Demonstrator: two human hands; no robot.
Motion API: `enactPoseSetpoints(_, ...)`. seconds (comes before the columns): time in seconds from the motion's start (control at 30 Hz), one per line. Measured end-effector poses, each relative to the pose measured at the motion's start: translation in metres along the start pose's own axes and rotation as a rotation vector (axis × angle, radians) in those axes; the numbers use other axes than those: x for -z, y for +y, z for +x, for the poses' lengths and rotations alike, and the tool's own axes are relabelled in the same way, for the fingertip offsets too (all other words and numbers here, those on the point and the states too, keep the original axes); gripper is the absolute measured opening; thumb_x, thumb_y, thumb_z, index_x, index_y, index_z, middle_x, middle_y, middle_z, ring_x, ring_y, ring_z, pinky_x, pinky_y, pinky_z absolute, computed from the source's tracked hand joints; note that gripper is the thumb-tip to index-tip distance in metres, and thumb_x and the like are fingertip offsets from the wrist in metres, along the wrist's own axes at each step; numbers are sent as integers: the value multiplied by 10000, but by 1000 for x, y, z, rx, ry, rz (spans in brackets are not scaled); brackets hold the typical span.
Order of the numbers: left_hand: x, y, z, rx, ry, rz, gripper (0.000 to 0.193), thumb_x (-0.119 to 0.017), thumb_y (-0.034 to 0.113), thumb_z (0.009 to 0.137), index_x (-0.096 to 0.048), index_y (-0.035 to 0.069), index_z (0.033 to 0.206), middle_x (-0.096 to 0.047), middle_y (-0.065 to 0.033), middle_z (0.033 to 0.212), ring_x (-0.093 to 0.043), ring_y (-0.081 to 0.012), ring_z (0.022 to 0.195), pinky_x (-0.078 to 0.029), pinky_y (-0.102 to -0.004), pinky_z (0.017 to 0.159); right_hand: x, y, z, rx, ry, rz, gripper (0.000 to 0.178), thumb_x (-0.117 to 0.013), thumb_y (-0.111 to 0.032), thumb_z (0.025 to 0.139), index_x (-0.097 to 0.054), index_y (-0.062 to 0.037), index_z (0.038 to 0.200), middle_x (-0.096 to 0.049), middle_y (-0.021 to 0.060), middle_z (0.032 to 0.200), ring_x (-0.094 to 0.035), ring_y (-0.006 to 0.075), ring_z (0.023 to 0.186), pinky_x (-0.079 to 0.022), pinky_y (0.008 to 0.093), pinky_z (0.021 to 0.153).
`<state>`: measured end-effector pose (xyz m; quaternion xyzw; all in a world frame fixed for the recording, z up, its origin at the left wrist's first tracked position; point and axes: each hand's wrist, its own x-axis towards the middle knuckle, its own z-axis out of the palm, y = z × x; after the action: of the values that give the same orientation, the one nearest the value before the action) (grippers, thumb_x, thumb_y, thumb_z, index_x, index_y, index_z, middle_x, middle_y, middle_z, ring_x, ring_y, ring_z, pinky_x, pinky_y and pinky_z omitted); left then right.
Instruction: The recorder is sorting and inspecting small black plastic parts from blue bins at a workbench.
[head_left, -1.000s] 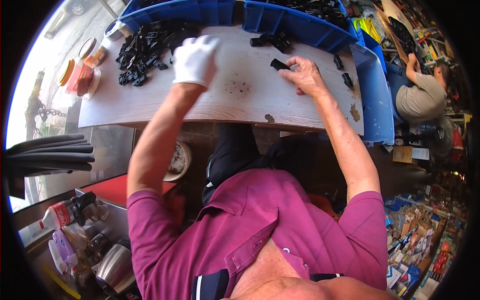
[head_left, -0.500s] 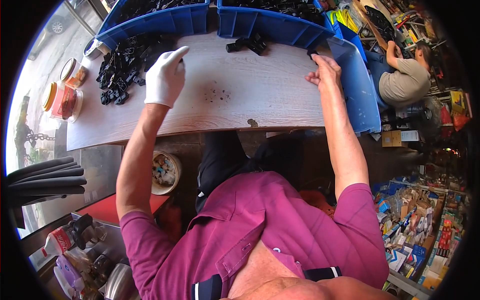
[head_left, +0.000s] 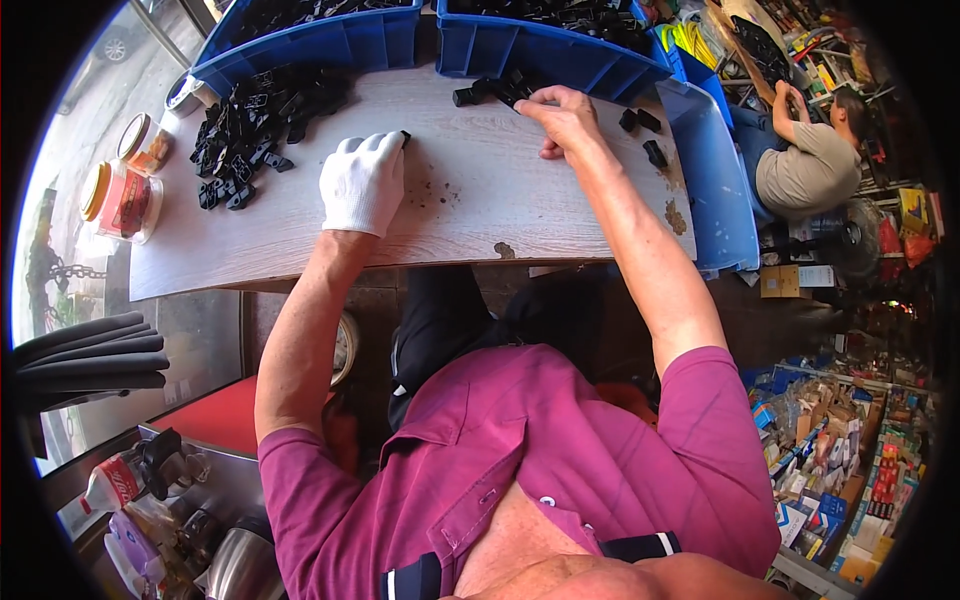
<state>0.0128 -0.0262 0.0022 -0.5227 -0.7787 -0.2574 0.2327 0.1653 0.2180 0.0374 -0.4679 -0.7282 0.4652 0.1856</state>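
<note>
In the head view, the left hand [head_left: 362,185], in a white glove, was curled over the tabletop [head_left: 570,215], gripping a black piece [head_left: 405,139] whose end poked out past the fingers. The bare right hand [head_left: 565,118] reached farther in, thumb and forefinger drawn together at a small cluster of black parts [head_left: 482,92]; whether they pinched one could not be told. A pale stretch of wood, marked with dark specks [head_left: 436,192], ran between the hands and on toward the front edge, chipped near its middle. Left of the glove, well inside the left edge, lay a large black heap [head_left: 250,125]. Three loose black pieces [head_left: 654,152] lay near the right edge, beside a pale blue bin [head_left: 722,200]. Two blue crates [head_left: 310,50] [head_left: 550,50] bounded the far side.
</note>
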Motion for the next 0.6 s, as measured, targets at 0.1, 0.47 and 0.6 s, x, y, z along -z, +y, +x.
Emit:
enactPoseSetpoints(0.1,0,4,-1,-24,-5,9,110,-655,149,920,-712,127,1012,-731,-76,881,-688,-326,847,-563,-426,748,-8,-5,-1,24,-28,-76,325,-837,-315,845,-725,-75,1033,-598,-5,679,-506,79,474,-527,264,448)
enactPoseSetpoints(0.47,-44,41,29,635,72,-1025,329,-671,167,923,-720,-10,1196,-770,-189,1043,-752,-250,946,-558,-320,884,3,0,-22,-107,-144,218,220,-818,-228,843,-692,-75,940,-504,-19,566,-538,119,470,-578,351,476)
enactPoseSetpoints(0.6,-61,75,46,729,71,-1167,334,-668,123,903,-720,-30,1195,-772,-165,1017,-724,-194,900,-557,-311,855,-17,12,-44,11,-230,494,154,-790,-185,890,-686,-72,899,-539,-21,563,-491,98,427,-531,307,448)
